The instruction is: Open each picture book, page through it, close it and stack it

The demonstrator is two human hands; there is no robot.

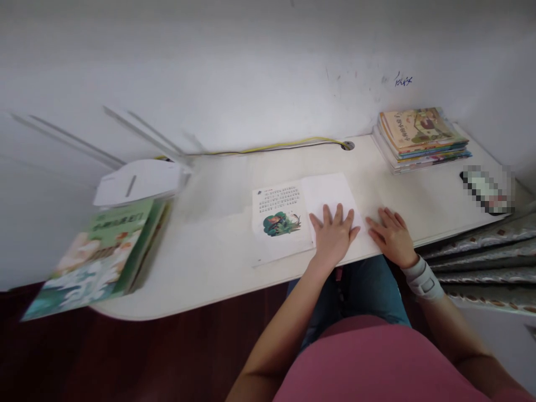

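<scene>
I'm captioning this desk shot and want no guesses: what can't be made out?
Head view, open book: print too small to read; the left hand covers part of one page.
Head view, dark-edged item: pixelation hides its surface.
Head view, right book stack: the top book hides the lower covers.

A yellow plastic-sheathed cable (288, 144) follows the white tabletop's (205, 262) far edge; colourful stacked paper books (422, 134) occupy its far-right corner.

- Bare left hand (335, 234), fingers spread, lies on the open white paper book (280, 202)
- Bare right hand (394, 237) rests beside it on the long white table (209, 245)
</scene>
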